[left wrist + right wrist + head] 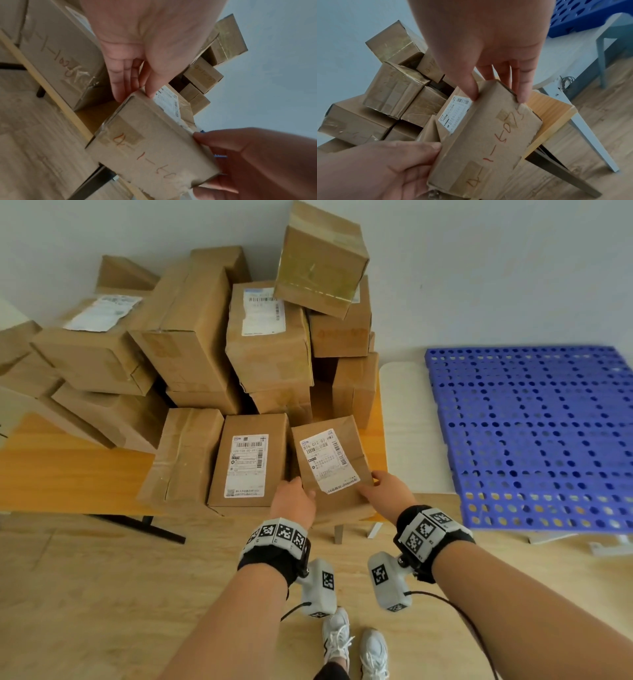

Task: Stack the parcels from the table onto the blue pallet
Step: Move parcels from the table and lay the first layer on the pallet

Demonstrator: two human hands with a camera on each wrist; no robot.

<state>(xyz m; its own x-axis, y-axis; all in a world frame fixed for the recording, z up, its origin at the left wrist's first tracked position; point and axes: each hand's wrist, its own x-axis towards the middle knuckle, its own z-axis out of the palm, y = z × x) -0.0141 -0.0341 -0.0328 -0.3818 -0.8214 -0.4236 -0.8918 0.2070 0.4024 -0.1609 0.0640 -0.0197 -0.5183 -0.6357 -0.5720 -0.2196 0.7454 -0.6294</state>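
Observation:
A flat brown parcel (330, 463) with a white shipping label lies at the front right corner of the wooden table (68, 474). Its near end carries red handwriting (150, 148) (488, 135). My left hand (301, 494) grips its left near corner, thumb on top and fingers down the side (135, 94). On the other side my right hand (373, 484) grips the right near corner the same way (498, 94). The blue perforated pallet (534, 433) lies to the right with nothing on it.
Several more cardboard parcels (191, 337) are heaped on the table up to the wall, with a tilted one (322, 258) on top. A labelled parcel (246, 463) lies just left of the held one. The pallet rests on a white table (411, 422). Wooden floor is below.

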